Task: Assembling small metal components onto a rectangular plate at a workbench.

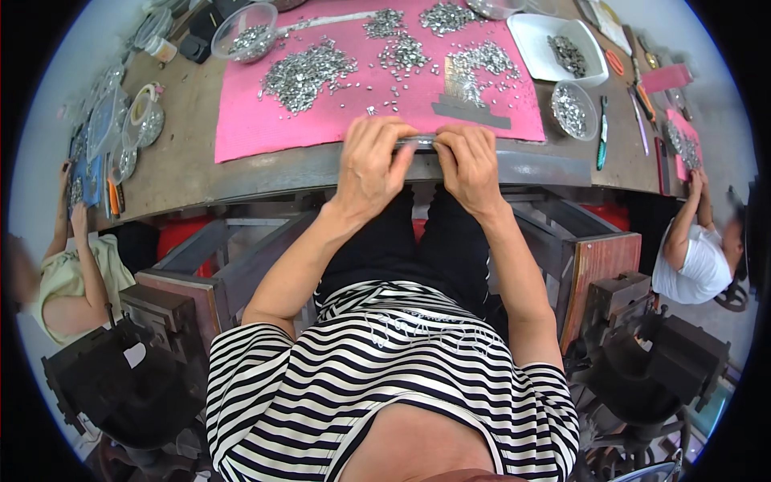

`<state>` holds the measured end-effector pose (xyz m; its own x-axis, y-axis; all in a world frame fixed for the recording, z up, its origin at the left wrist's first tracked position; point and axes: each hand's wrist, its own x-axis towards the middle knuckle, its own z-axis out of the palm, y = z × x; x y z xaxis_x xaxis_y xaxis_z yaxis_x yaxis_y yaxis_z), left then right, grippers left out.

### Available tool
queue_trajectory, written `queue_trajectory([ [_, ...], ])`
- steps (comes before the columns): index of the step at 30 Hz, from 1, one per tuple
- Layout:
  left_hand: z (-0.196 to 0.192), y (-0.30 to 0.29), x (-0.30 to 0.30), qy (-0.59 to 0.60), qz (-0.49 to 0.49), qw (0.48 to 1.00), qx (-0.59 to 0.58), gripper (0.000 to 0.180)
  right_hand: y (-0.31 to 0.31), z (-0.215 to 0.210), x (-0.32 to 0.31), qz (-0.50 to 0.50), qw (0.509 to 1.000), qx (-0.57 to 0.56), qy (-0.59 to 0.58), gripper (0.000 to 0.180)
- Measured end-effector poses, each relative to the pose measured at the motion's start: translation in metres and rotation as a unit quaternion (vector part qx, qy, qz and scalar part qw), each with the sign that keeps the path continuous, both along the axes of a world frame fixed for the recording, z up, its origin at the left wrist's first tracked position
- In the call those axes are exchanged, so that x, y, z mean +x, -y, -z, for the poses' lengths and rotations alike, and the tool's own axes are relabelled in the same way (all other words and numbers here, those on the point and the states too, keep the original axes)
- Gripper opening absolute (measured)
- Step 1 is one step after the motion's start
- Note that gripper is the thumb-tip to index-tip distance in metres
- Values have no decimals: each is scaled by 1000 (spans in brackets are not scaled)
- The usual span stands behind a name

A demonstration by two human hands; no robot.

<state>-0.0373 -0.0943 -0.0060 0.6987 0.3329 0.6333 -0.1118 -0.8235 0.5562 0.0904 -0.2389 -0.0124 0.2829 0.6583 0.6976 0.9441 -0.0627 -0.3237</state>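
At the front edge of the bench, my left hand (371, 161) and my right hand (469, 167) pinch the two ends of a short, thin, shiny metal strip (419, 141). The fingers of both hands are closed on it, and much of the strip is hidden under them. Just beyond my right hand, a flat dark grey metal strip (472, 115) lies on a pink mat (249, 136). Above it, rows of small metal pieces (459, 79) lie side by side. Heaps of small silvery metal pieces (305, 74) cover other parts of the mat.
A white tray (522, 40) and a clear tub (593, 112) of metal bits stand right of the mat, near a green-handled tool (602, 132). Another clear bowl (233, 48) sits at the mat's far left. A person (80, 273) works at left, another (699, 257) at right.
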Motion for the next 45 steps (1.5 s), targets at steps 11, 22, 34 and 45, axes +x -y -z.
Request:
queue_trajectory([
  [11, -4, -69, 2, -154, -81, 983, 50, 15, 7, 4, 10, 42, 954, 25, -296, 9],
  [22, -3, -102, 36, -104, 10, 993, 53, 12, 18, 0, 9, 22, 950, 47, -308, 8],
  [34, -7, -69, -53, -147, -3, 989, 11, 40, 38, -24, 18, -12, 950, -160, -268, 52],
  [45, -10, -3, 28, -36, 185, 978, -92, 35, 144, -64, -3, 92, 978, -47, -183, 49],
])
